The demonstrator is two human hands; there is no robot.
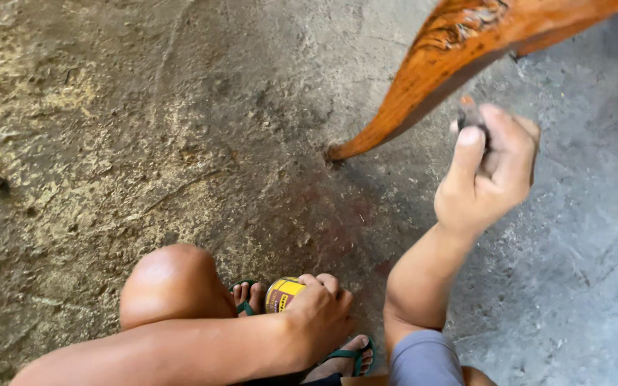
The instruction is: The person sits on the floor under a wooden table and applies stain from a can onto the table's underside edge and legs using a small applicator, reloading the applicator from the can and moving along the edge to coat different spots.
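Down near the person's feet, the left hand (320, 314) is wrapped over a small yellow can (282, 294), fingers curled together across its top and side so that only the can's left part shows. The can sits low, just beside a bare knee (169, 286) and right above the toes of a foot in a green sandal (246, 299); whether it rests on the floor or is lifted cannot be told. A second green sandal (355, 354) peeks out below the same hand.

Up and to the right of the can, well apart from it, the right hand (488, 171) is raised with thumb and fingers pinched around a small dark brush (470, 114), whose tip pokes out above the fingertips. The grip hides most of the brush. That tip is just under the carved wooden leg (423, 78), a curved orange-brown piece with a glossy finish and rough carving near its top. Whether the brush touches the wood cannot be told. The leg tapers down to a narrow foot that meets the concrete floor (144, 129), above the can and to its right.

The floor is rough and stained, yellowish far left of the can and greyer to its right. A grey sleeve (423, 361) covers the right upper arm, right of the can.
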